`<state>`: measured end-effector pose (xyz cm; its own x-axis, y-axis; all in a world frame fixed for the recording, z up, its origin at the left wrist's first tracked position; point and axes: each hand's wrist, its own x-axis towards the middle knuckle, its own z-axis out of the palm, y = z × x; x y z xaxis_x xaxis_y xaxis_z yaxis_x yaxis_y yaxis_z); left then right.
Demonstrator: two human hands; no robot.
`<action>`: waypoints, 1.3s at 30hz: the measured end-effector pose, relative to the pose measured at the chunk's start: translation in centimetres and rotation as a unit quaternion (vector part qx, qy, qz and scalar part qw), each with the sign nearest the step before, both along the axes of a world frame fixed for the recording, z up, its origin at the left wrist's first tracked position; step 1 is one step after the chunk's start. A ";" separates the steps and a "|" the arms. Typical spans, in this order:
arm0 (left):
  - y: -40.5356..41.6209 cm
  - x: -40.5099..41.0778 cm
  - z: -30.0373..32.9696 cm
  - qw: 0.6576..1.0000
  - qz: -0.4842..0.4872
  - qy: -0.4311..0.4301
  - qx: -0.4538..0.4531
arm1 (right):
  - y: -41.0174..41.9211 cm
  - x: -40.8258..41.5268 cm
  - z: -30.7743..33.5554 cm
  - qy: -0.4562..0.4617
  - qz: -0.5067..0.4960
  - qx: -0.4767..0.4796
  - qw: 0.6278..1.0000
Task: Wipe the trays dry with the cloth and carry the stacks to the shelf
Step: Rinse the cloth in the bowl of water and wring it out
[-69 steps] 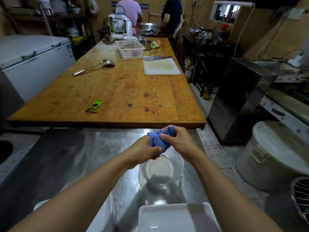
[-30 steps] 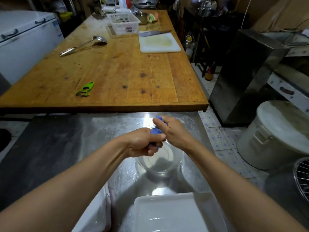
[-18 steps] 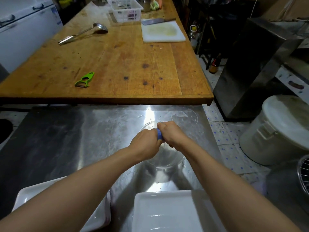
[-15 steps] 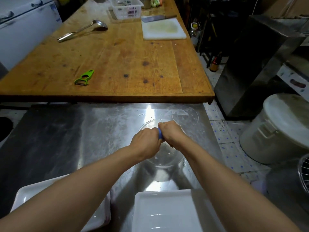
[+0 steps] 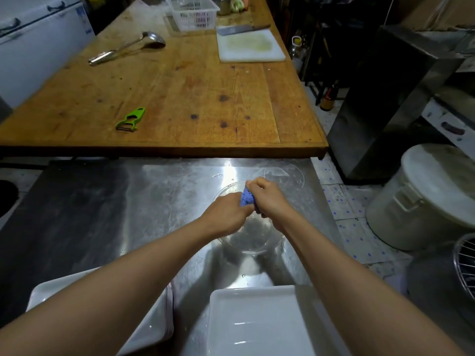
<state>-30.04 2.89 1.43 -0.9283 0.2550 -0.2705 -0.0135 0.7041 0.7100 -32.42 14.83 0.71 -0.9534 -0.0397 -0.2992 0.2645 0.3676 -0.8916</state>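
Trays (image 5: pixel 259 322) sit at the near edge of the steel counter (image 5: pixel 159 201), 2 groups of them, the right one showing water streaks. Since a couple of seconds ago I have lowered the blue cloth (image 5: pixel 246 198) from above the glass bowl (image 5: pixel 250 237) down to its rim. My left hand (image 5: pixel 227 214) and right hand (image 5: pixel 268 196) both clench the bunched cloth between them, now with only a sliver of blue showing. I judge I am wringing it out, so wiping has not started yet.

Dim, overhead glare, warped edges
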 end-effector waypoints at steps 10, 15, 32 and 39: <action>-2.2 -0.1 3.4 0.772 0.043 -0.492 0.400 | 1.1 2.0 1.7 0.037 0.111 -0.218 0.969; -2.0 0.1 4.0 0.874 0.019 -0.396 0.281 | 0.2 1.9 2.1 0.119 0.096 -0.020 0.988; -0.4 -0.6 0.4 0.889 -0.164 0.234 -0.357 | -1.2 -0.3 1.2 -0.177 -0.015 -0.013 0.984; -0.4 -1.3 -0.5 0.863 -0.189 0.269 -0.383 | -1.8 -1.0 0.5 -0.199 -0.036 0.038 0.979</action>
